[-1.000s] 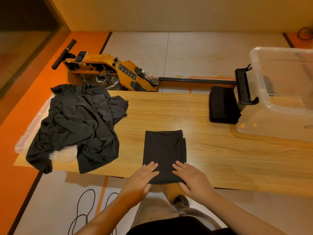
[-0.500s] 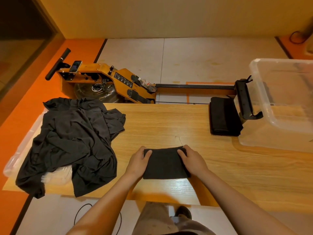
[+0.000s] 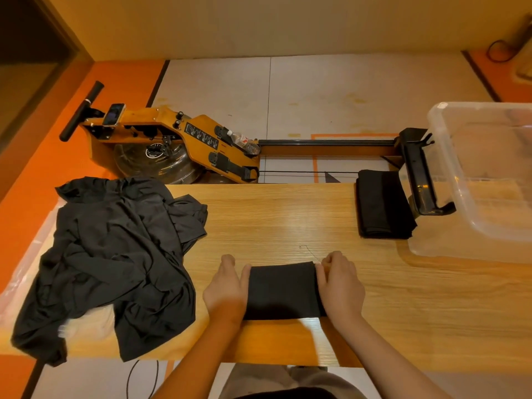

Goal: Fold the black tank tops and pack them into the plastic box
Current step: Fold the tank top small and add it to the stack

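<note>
A folded black tank top [image 3: 283,290] lies as a small rectangle near the front of the wooden table [image 3: 288,220]. My left hand [image 3: 227,286] grips its left edge, and my right hand [image 3: 338,283] grips its right edge, fingers curled at the far corner. A stack of folded black tank tops [image 3: 383,204] sits at the back right of the table. Just right of it stands the clear plastic box [image 3: 483,180]. A heap of unfolded black tank tops [image 3: 112,254] covers the table's left end.
A clear plastic bag [image 3: 26,269] lies under the heap at the table's left edge. Behind the table, on the floor, stands an orange rowing machine [image 3: 184,142] with a black rail. Black cables [image 3: 142,378] lie on the floor below the table's front edge.
The tank top's near half was folded up over its far half, making it half as long. Both hands moved from its near edge to its two sides.
</note>
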Demonstrator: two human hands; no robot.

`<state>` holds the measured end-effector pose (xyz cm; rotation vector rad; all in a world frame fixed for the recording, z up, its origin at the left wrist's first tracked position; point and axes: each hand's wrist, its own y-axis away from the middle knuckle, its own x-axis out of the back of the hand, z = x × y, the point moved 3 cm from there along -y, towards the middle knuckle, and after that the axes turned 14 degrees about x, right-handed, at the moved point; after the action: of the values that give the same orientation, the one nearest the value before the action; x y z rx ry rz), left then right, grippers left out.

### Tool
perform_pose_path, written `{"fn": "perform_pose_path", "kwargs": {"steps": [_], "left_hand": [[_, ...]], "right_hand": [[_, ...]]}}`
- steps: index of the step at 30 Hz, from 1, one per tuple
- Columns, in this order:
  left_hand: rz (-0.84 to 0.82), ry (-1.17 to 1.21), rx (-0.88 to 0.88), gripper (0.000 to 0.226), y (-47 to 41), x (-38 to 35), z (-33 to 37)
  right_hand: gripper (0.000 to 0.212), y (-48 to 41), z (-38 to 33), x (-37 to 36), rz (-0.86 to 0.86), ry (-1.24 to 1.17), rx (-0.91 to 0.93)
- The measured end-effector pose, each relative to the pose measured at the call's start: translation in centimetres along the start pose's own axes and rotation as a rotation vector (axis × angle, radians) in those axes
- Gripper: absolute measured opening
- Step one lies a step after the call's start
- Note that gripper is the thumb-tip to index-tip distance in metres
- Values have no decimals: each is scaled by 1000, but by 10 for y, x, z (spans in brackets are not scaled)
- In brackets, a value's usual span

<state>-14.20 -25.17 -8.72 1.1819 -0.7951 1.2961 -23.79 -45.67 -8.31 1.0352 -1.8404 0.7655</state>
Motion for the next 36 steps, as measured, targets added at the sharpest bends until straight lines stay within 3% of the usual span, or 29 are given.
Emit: {"fn": "perform_pose_path", "kwargs": {"steps": [1,3,5,7,10,13,23,27,32,36], "left_hand": [[75,123,-79,44,4,4,3],[187,235,-281,43,20,4,14],[177,181,-491,45,36,-8,25],[66,45,-614,51,44,-24,26],[-98,-107,-582,58,37,-41,10],[-145,-155,-548,60,35,-46,2],[-169,-44,-573,56,29,-37,5],[-274,-190,-583,62,5,-19,20],[-414,-300,-450,54,-3,-13,39],[-473,-437,-510,52,-3,-15,47]], "right_hand": [[12,0,-5,4,99,-20,85],[21,3,-22,2,144,-54,279],[36,9,-37,-15,49,-24,482],[48,19,-41,-36,-108,52,591],[53,23,-28,-51,-286,112,574],[56,24,-24,-53,-357,127,524],[53,19,-22,-47,-305,139,500],[38,6,-23,-38,-214,164,577],[41,2,-25,-39,-376,131,556],[30,-1,-26,-28,-481,118,566]]}}
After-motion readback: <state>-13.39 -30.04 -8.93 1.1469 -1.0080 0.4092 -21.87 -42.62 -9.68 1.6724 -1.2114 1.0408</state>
